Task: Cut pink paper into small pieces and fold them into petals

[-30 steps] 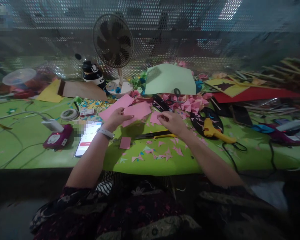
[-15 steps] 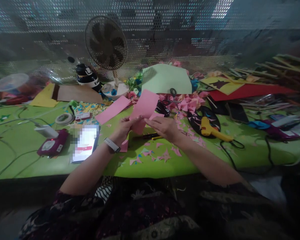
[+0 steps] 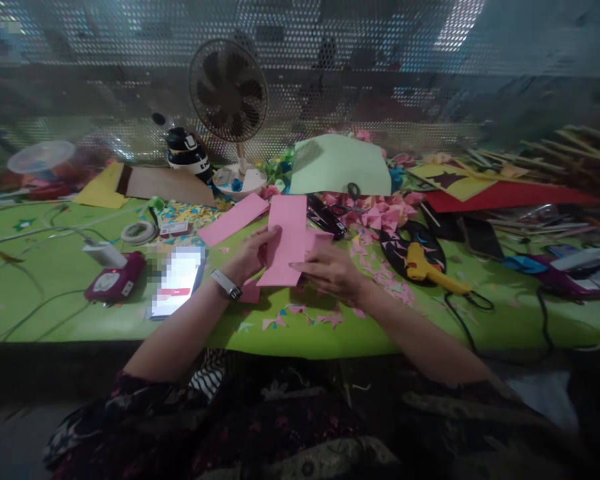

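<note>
A strip of pink paper (image 3: 287, 233) is held upright between my two hands, above the middle of the table. My left hand (image 3: 257, 252) grips its left edge, thumb on the near face. Against its lower right edge, my right hand (image 3: 333, 267) pinches the paper; part of another pink piece (image 3: 319, 239) shows behind these fingers. A separate pink paper strip (image 3: 235, 220) lies on the table just beyond my left hand. Small pink scraps (image 3: 330, 319) are scattered on the green tabletop (image 3: 260, 337) below my hands.
Left of my forearm lie a lit phone (image 3: 177, 280) and a purple power socket (image 3: 115, 280) with cables. A yellow glue gun (image 3: 435, 270) rests at the right. Behind stand a fan (image 3: 229, 93), a dark bottle (image 3: 187, 153) and a pale green sheet (image 3: 340, 163).
The pink strip has turned more upright and come lower, facing me. My right hand has shifted down beside its lower edge. The whole view has swung slightly left.
</note>
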`<state>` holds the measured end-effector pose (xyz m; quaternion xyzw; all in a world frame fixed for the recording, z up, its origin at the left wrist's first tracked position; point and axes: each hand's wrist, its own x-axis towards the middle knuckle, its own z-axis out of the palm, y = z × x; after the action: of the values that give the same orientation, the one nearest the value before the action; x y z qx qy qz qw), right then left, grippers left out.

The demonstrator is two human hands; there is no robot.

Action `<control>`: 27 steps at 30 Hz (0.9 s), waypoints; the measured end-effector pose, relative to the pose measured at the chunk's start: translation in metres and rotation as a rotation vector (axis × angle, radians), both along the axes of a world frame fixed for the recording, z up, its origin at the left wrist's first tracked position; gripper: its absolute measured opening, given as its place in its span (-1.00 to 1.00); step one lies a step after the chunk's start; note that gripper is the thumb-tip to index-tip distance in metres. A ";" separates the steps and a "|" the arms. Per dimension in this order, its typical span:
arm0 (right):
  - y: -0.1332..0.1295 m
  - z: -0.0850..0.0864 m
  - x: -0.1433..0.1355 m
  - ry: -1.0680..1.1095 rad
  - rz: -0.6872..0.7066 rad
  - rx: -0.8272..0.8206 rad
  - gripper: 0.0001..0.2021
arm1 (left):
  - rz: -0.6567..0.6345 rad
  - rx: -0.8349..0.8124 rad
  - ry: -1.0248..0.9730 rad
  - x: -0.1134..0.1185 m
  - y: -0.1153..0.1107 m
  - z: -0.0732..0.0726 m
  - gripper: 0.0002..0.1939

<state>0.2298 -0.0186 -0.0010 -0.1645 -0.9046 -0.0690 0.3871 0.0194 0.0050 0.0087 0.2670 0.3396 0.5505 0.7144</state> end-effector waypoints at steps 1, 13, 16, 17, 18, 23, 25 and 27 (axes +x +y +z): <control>0.000 -0.001 -0.001 0.042 -0.031 -0.049 -0.81 | -0.003 0.024 -0.011 0.001 0.000 -0.001 -0.90; 0.009 -0.005 -0.007 0.471 -0.389 -0.489 -0.66 | -0.168 0.034 -0.103 0.017 -0.018 -0.001 -0.77; 0.010 -0.005 -0.007 0.454 -0.387 -0.566 -0.65 | -0.175 0.055 -0.061 0.018 -0.018 -0.006 -0.71; 0.010 -0.005 -0.007 0.448 -0.379 -0.581 -0.65 | -0.164 0.083 -0.041 0.018 -0.018 -0.009 -0.69; 0.010 -0.004 -0.007 0.443 -0.367 -0.590 -0.64 | -0.150 0.113 -0.019 0.019 -0.018 -0.010 -0.66; 0.008 -0.002 -0.008 0.446 -0.357 -0.649 -0.61 | -0.119 0.254 0.083 0.021 -0.019 -0.015 -0.51; 0.009 -0.003 -0.008 0.495 -0.368 -0.724 -0.61 | -0.104 0.304 0.108 0.021 -0.018 -0.015 -0.42; 0.009 -0.005 -0.007 0.576 -0.350 -0.806 -0.59 | -0.100 0.341 0.140 0.021 -0.018 -0.017 -0.37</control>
<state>0.2230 -0.0095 -0.0056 -0.4616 -0.6751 0.2690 0.5088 0.0404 -0.0135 -0.0079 0.4382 0.2766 0.5440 0.6599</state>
